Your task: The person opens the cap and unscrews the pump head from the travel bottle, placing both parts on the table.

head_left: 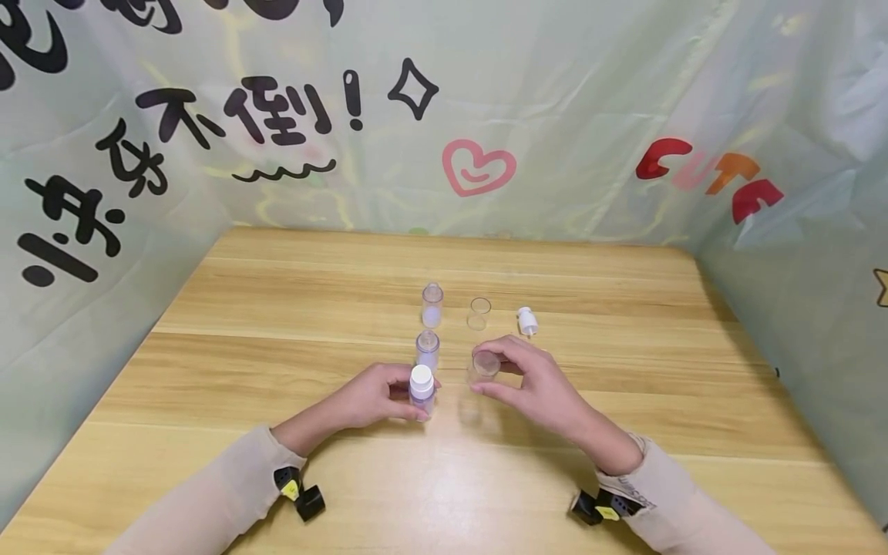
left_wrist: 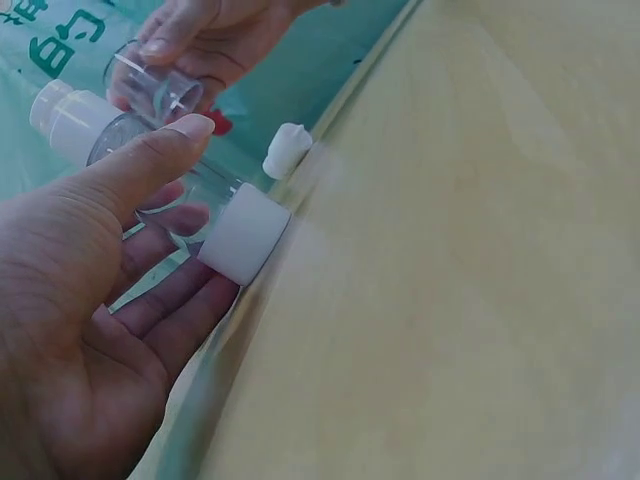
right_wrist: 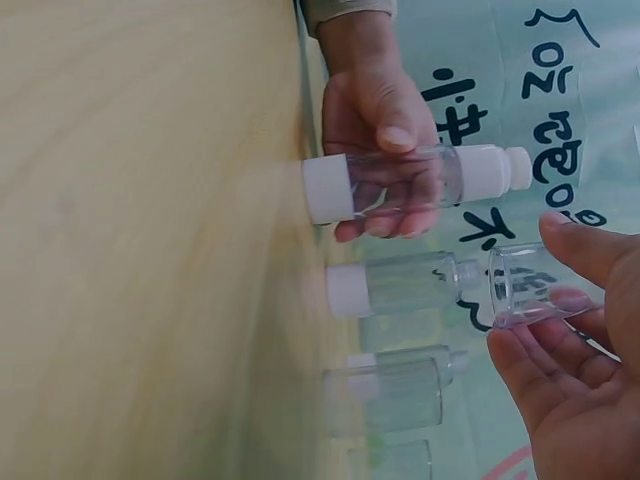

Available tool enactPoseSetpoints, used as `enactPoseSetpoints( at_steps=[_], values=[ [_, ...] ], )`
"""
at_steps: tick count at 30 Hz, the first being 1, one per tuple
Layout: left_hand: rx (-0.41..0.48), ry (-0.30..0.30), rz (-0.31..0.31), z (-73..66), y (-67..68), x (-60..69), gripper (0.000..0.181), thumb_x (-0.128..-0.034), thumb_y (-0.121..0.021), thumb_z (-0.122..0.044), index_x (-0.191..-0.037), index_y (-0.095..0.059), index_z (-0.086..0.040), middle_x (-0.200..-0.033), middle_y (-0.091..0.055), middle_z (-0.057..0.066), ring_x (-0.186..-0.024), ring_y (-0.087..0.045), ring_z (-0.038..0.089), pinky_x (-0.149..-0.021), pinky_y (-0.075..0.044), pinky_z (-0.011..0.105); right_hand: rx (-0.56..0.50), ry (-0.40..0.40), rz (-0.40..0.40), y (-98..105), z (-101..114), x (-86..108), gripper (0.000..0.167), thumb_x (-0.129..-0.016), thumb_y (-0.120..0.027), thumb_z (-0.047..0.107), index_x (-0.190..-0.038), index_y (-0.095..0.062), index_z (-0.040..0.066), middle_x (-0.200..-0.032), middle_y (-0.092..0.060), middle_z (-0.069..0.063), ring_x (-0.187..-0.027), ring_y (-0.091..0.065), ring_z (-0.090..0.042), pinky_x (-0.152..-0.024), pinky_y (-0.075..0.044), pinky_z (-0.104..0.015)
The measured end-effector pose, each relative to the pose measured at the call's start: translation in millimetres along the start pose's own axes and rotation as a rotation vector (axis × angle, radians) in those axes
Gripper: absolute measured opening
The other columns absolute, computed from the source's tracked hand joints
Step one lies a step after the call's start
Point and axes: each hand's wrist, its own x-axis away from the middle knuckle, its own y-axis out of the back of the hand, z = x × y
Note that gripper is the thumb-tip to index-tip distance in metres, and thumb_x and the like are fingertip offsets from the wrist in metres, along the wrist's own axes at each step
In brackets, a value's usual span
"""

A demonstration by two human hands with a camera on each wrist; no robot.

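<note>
My left hand (head_left: 364, 397) grips a small clear bottle (right_wrist: 405, 185) between thumb and fingers. This bottle has a white base and a white pump top (head_left: 422, 378), and in the right wrist view it stands on or very near the table. To its right, my right hand (head_left: 537, 381) pinches a clear cylindrical cap (right_wrist: 525, 280) by its sides, raised above the table and apart from the bottle. Behind the held bottle stand two more clear bottles, a nearer one (head_left: 428, 348) and a farther one (head_left: 432, 306), both without pump tops.
A second clear cap (head_left: 479, 316) stands on the wooden table (head_left: 277, 308), right of the farther bottle. Beyond it lies a loose white pump top (head_left: 527, 321). A printed cloth (head_left: 555, 100) hangs behind the table and along its sides.
</note>
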Motion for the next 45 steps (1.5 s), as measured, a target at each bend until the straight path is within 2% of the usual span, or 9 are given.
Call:
enactPoseSetpoints(
  at_steps=[3, 10, 14, 22, 33, 45],
  values=[
    [-0.019, 0.005, -0.010, -1.2, 0.6, -0.3, 0.043, -0.0789, -0.083, -0.017, -0.118, -0.067, -0.005, -0.113, -0.070, 0.003, -0.105, -0.065, 0.016, -0.091, -0.053, 0.028, 0.011, 0.000, 0.029, 0, -4, 2.8, 0.042, -0.081, -0.081, 0.016, -0.120, -0.065, 0.011, -0.109, -0.065, 0.003, -0.099, -0.064, -0.014, -0.090, -0.053, -0.026],
    [0.014, -0.007, -0.003, -4.1, 3.1, 0.0, 0.049, -0.0773, -0.083, -0.014, -0.121, -0.064, -0.001, -0.120, -0.067, 0.010, -0.111, -0.063, 0.023, -0.094, -0.051, 0.030, 0.036, -0.013, 0.083, -1, -11, 8.2, 0.047, -0.081, -0.081, 0.017, -0.124, -0.063, 0.006, -0.120, -0.066, -0.004, -0.103, -0.065, -0.018, -0.089, -0.054, -0.029],
    [0.026, 0.010, -0.002, -7.0, 4.1, 0.4, 0.048, -0.0780, -0.083, -0.015, -0.121, -0.065, -0.002, -0.117, -0.068, 0.008, -0.108, -0.065, 0.020, -0.094, -0.051, 0.030, 0.058, -0.035, 0.116, -1, -14, 10.0, 0.051, -0.081, -0.081, 0.018, -0.126, -0.062, 0.003, -0.122, -0.065, -0.006, -0.103, -0.066, -0.018, -0.089, -0.054, -0.031],
    [0.036, 0.030, -0.003, -8.1, 4.5, 1.2, 0.044, -0.0790, -0.082, -0.013, -0.119, -0.066, -0.003, -0.112, -0.070, 0.005, -0.104, -0.066, 0.016, -0.093, -0.052, 0.029, 0.137, -0.081, 0.197, -1, -18, 12.0, 0.051, -0.079, -0.082, 0.022, -0.125, -0.063, 0.008, -0.119, -0.066, -0.002, -0.103, -0.065, -0.014, -0.089, -0.054, -0.029],
    [0.053, 0.042, -0.001, -8.2, 4.0, 0.5, 0.043, -0.0785, -0.083, -0.013, -0.117, -0.067, -0.003, -0.110, -0.070, 0.005, -0.103, -0.066, 0.016, -0.091, -0.053, 0.029, 0.240, -0.128, 0.252, -1, -21, 13.0, 0.048, -0.079, -0.083, 0.024, -0.123, -0.066, 0.013, -0.115, -0.067, 0.002, -0.103, -0.064, -0.011, -0.092, -0.052, -0.031],
    [0.053, 0.041, -0.003, -7.9, 3.4, 0.1, 0.043, -0.0784, -0.083, -0.013, -0.117, -0.067, -0.003, -0.108, -0.071, 0.004, -0.101, -0.067, 0.016, -0.090, -0.054, 0.030, 0.227, -0.160, 0.306, -4, -24, 13.6, 0.044, -0.078, -0.084, 0.024, -0.117, -0.065, 0.016, -0.110, -0.065, 0.008, -0.100, -0.065, -0.009, -0.090, -0.053, -0.028]
  ],
)
